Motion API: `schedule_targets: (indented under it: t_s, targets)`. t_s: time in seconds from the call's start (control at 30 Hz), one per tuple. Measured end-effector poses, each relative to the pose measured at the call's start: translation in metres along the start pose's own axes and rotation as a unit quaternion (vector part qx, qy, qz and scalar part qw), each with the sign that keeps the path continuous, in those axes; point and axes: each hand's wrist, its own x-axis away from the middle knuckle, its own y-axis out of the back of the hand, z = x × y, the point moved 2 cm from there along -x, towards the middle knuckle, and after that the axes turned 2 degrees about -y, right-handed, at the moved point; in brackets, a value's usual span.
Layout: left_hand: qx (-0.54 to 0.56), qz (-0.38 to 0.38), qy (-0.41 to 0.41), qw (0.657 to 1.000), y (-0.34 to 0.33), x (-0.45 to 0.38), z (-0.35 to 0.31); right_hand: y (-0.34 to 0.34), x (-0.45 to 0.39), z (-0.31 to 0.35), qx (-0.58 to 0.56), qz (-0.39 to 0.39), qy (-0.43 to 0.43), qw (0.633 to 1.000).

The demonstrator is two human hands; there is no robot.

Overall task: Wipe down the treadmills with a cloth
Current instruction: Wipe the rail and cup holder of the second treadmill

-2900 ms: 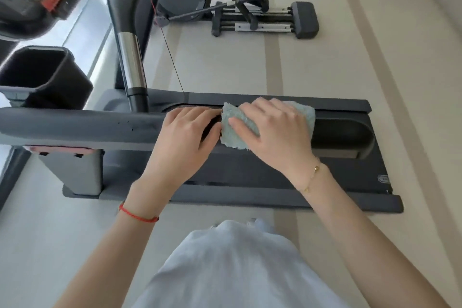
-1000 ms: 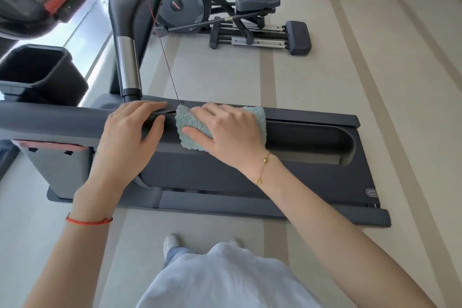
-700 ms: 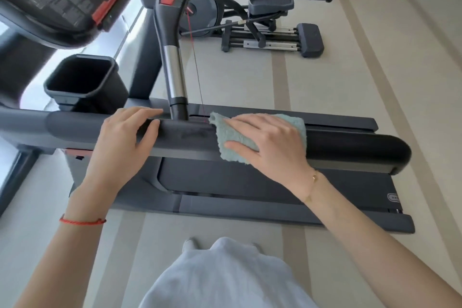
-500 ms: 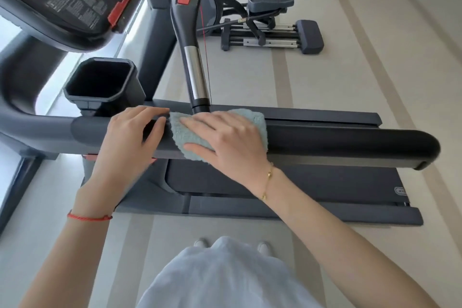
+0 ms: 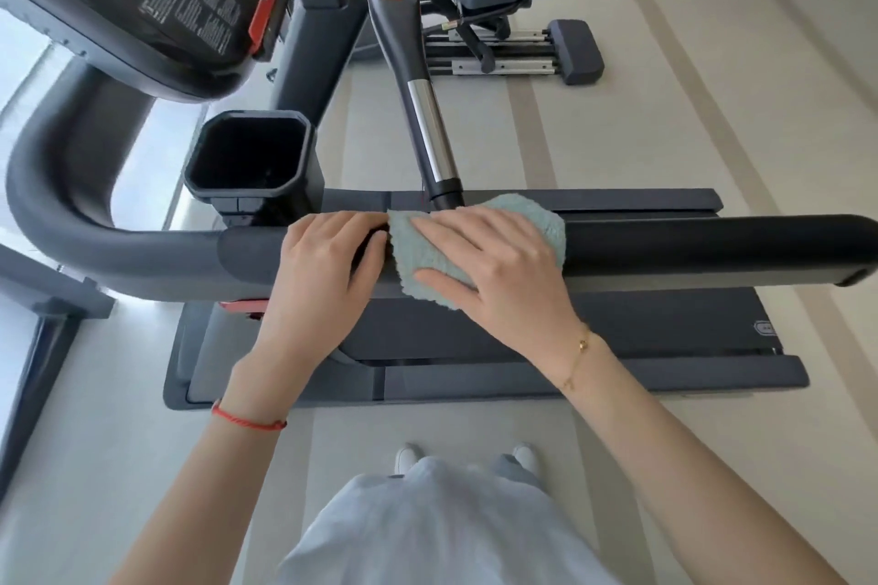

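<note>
A dark grey treadmill stands side-on in front of me, its near side handrail [image 5: 689, 247] running left to right across the middle. A pale green cloth [image 5: 418, 252] is draped over this rail. My right hand [image 5: 494, 266] lies on the cloth with fingers spread, thumb on the near side of the rail, pressing it down. My left hand [image 5: 328, 261] rests on the rail just left of the cloth, fingers wrapped over the top. The running belt [image 5: 641, 323] shows below the rail.
The console [image 5: 157, 0] with a green button hangs at upper left, a black cup holder [image 5: 252, 157] beside it. A chrome and black handle [image 5: 418, 76] rises behind the cloth. Another exercise machine [image 5: 522, 52] stands on the beige floor beyond.
My right hand has slid the cloth back and forth along the rail; it now sits against my left hand. The view has tilted up, showing more of the console.
</note>
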Motion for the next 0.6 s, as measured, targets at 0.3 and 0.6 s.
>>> schedule_targets:
  t_s: [0.3, 0.6]
  targets:
    - [-0.017, -0.02, 0.014, 1.0, -0.003, 0.001, -0.004, 0.006, -0.016, -0.018, 0.06, -0.016, -0.112, 0.992]
    - [-0.027, -0.029, 0.022, 0.999, -0.004, 0.001, -0.007, 0.027, 0.023, -0.051, 0.02, -0.022, -0.081, 0.996]
